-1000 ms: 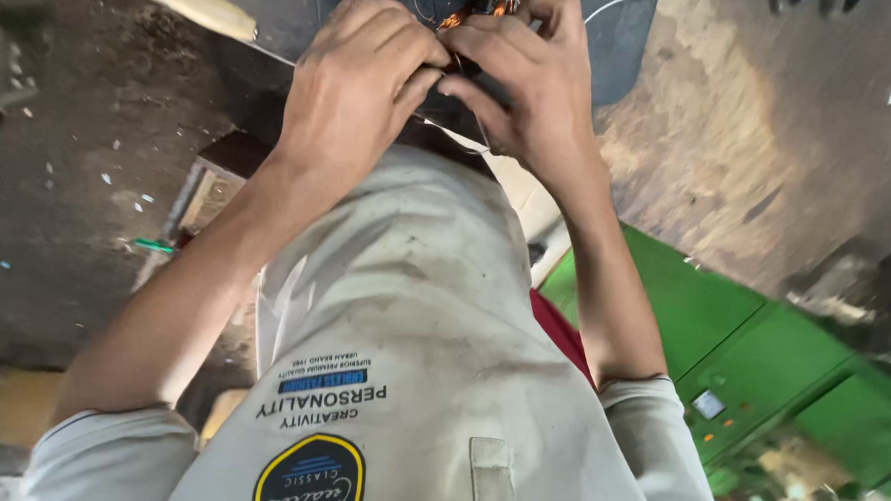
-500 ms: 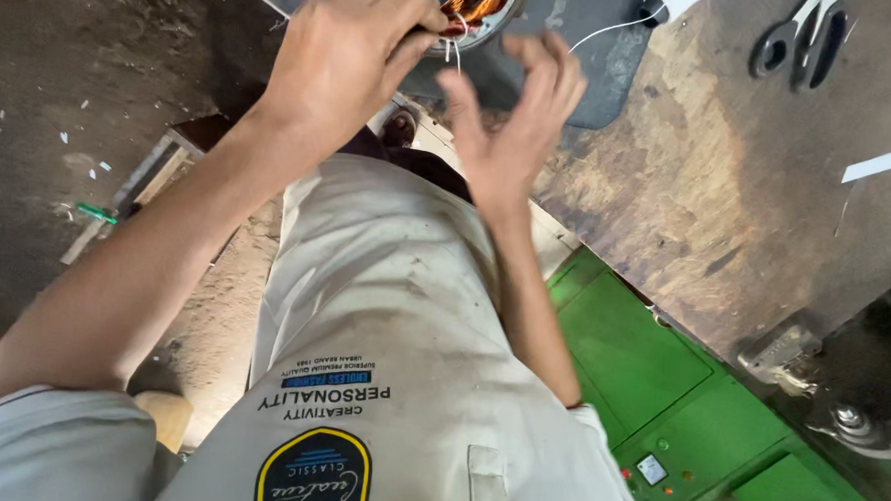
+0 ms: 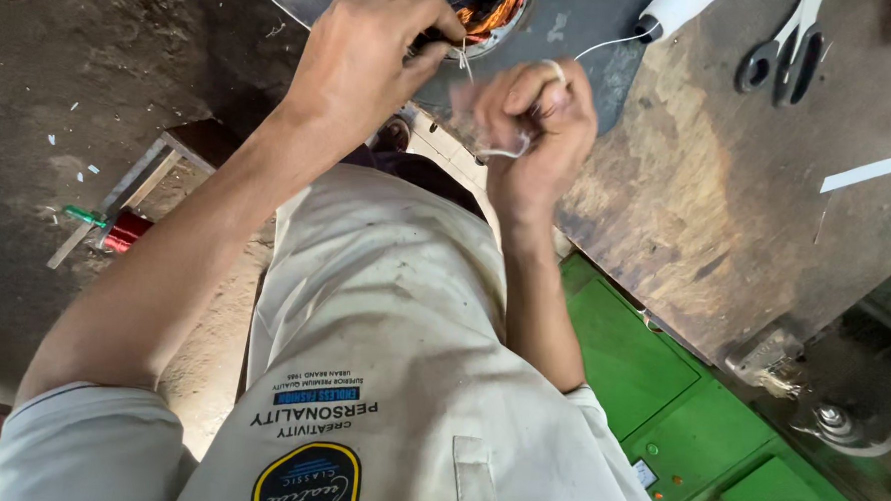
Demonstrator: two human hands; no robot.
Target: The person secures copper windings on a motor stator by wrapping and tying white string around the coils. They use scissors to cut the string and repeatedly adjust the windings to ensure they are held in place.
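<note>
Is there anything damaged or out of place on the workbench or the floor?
Nothing looks clearly damaged. The wooden benchtop is stained and worn, and small white scraps lie scattered on the dirt floor. The scissors lie flat on the bench.

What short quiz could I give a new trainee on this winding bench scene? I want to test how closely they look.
1. True or false: the right hand has white thread wrapped around its fingers.
2. What does the left hand pinch at? A) the scissors B) thread at the copper winding C) the green cabinet
3. Which tool lies untouched on the wooden bench, beside the white spool?

Key: 1 true; 2 B; 3 the scissors.
</note>
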